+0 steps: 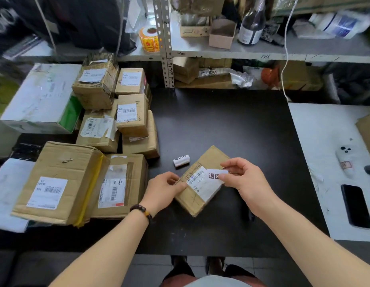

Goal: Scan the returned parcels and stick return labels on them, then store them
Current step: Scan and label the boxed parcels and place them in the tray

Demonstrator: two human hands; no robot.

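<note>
A small flat cardboard parcel (200,199) lies on the black table (231,125) in front of me, with a white shipping label on top. My right hand (244,179) pinches a white return label (216,176) with red characters, held over the parcel's upper edge. My left hand (165,187) grips the parcel's left corner with curled fingers. A small white roll of return labels (181,160) lies just beyond the parcel.
Several labelled cardboard parcels (93,162) are piled at the left of the table. A white table (325,131) at the right carries a black phone (356,206). Metal shelves (262,50) with boxes, a bottle and an orange sticker roll (150,39) stand behind.
</note>
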